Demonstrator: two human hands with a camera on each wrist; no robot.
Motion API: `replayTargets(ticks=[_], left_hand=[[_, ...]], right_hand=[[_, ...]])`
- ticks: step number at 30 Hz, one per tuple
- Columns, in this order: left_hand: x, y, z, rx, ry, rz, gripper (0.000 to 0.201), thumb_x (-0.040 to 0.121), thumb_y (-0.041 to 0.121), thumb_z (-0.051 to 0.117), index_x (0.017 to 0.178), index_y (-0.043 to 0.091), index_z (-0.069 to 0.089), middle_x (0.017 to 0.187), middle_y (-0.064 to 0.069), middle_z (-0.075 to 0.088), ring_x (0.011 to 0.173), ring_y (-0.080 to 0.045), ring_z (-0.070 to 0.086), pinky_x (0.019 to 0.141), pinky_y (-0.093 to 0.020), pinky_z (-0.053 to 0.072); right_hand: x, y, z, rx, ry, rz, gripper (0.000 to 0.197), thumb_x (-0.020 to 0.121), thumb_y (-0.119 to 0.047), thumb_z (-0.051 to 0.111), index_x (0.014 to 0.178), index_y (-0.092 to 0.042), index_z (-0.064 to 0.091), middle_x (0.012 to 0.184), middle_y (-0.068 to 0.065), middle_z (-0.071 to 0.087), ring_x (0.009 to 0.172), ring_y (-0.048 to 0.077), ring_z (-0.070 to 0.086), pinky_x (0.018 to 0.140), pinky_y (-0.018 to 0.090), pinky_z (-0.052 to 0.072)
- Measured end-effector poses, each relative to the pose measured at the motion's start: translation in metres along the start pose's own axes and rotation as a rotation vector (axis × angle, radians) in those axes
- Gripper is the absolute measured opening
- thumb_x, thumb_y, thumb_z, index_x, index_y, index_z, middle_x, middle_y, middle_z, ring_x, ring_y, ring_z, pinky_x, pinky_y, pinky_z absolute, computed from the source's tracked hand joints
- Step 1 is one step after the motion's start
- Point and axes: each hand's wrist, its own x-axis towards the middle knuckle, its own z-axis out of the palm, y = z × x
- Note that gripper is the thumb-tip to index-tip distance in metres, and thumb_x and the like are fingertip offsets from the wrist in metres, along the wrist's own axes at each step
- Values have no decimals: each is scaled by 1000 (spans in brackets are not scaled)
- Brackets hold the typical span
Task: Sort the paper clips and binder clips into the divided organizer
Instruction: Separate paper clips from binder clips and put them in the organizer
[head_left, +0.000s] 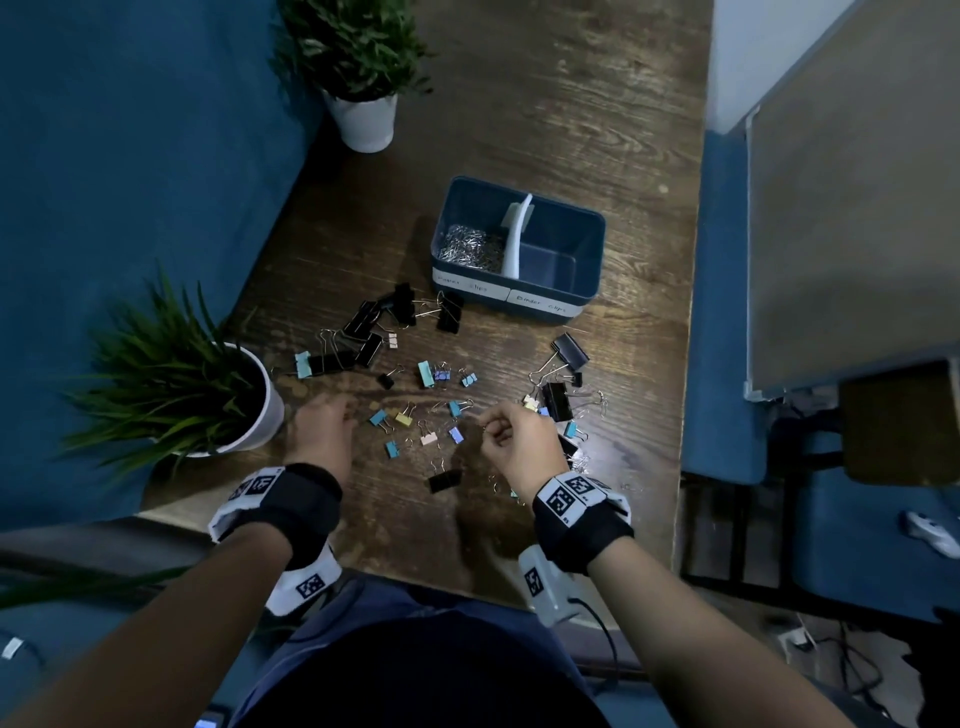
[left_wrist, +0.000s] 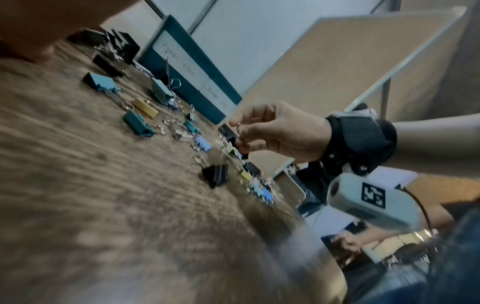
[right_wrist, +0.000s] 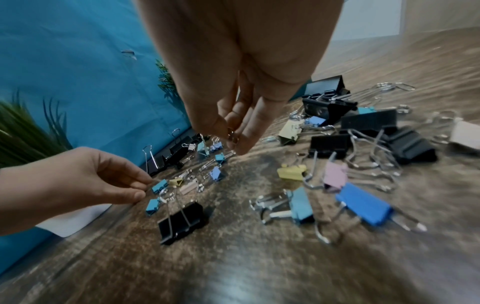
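A: Starting broad: a wooden worktop (head_left: 545, 130), carrying everything. Why so scattered?

B: Probably tipped out for picking through one piece at a time. Beyond both hands and well apart from them, the organizer (head_left: 597, 249), with its labelled front wall turned toward the person. Easy to read, easy to drop into from above.

A: Filled how?

B: Left compartment holding a heap of silver paper clips (head_left: 470, 247). Right compartment, past the white divider (head_left: 517, 239), seemingly bare. Suggests clearing the fiddly wire pieces first and leaving the bulky ones for later.

A: Hence the binder clips (head_left: 363, 332) lying all around the hands?

B: Seemingly. Big black ones beyond the left hand and just to the right of the right hand. Small pastel ones between the two hands.

A: And the hands themselves?

B: Right hand (head_left: 519, 441) raised off the worktop, thumb and fingertips pinching a paper clip (right_wrist: 232, 135), remaining fingers curled in. Held clear of the clutter, likely ready for the carry to the left compartment. Left hand (head_left: 324, 426) low, thumb and forefinger drawn close together just beside a small teal binder clip (right_wrist: 159, 186). Cannot tell whether anything is caught between them. Possibly fishing for another thin wire piece among the pastel ones.
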Motion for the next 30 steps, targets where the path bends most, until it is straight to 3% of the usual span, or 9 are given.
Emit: replayTargets(ticks=[4, 8, 12, 16, 18, 24, 28, 30], left_hand=[[8, 2, -2, 55, -11, 8, 19, 88, 1, 52, 100, 6, 66, 97, -18, 65, 85, -34, 61, 70, -39, 52], [9, -1, -2, -3, -9, 51, 26, 84, -5, 53, 105, 6, 63, 107, -14, 60, 88, -32, 61, 74, -37, 51], [7, -2, -5, -206, 21, -34, 37, 84, -1, 61, 120, 7, 60, 111, -14, 59, 85, -21, 61, 75, -26, 46], [10, -3, -2, -165, 8, -38, 23, 84, 4, 64, 107, 1, 67, 112, -17, 59, 91, -30, 63, 82, -33, 51], [11, 0, -6, -90, -27, -33, 19, 87, 7, 62, 103, -1, 68, 111, -17, 59, 94, -32, 61, 82, -34, 48], [8, 2, -10, 21, -43, 15, 19, 89, 2, 56, 105, 2, 67, 111, -17, 60, 95, -33, 60, 78, -35, 47], [7, -5, -5, 22, -2, 20, 32, 86, -4, 55, 114, 7, 62, 116, -14, 57, 100, -32, 56, 79, -39, 51], [5, -9, -2, 39, -8, 10, 36, 85, -7, 54, 117, 8, 63, 115, -14, 58, 103, -32, 55, 82, -40, 52]], right_hand=[[12, -9, -1, -7, -4, -47, 19, 82, 0, 60, 91, -15, 68, 73, -9, 61, 66, 6, 59, 71, 21, 54], [24, -16, -1, -45, -35, -92, 20, 82, -2, 60, 94, -15, 69, 73, -11, 60, 64, 1, 56, 67, 13, 49], [29, -26, -3, -66, -68, -146, 17, 83, -4, 64, 98, -11, 69, 79, -6, 63, 72, 5, 58, 72, 11, 46], [32, -29, 0, -63, -91, -181, 18, 82, -4, 66, 99, -10, 68, 87, 0, 70, 77, 10, 63, 77, 20, 53], [31, -29, 1, -66, -99, -177, 19, 82, -3, 65, 99, -10, 68, 85, -1, 68, 77, 11, 63, 77, 21, 54], [29, -28, 2, -36, -89, -177, 19, 80, -1, 64, 96, -10, 69, 79, -6, 62, 73, 8, 58, 75, 16, 49], [29, -28, 5, -38, -88, -186, 18, 79, -4, 64, 95, -11, 69, 79, -5, 65, 76, 12, 63, 80, 27, 54], [29, -28, 6, -34, -82, -192, 17, 79, -4, 65, 94, -12, 68, 79, -4, 66, 75, 12, 63, 80, 27, 55]])
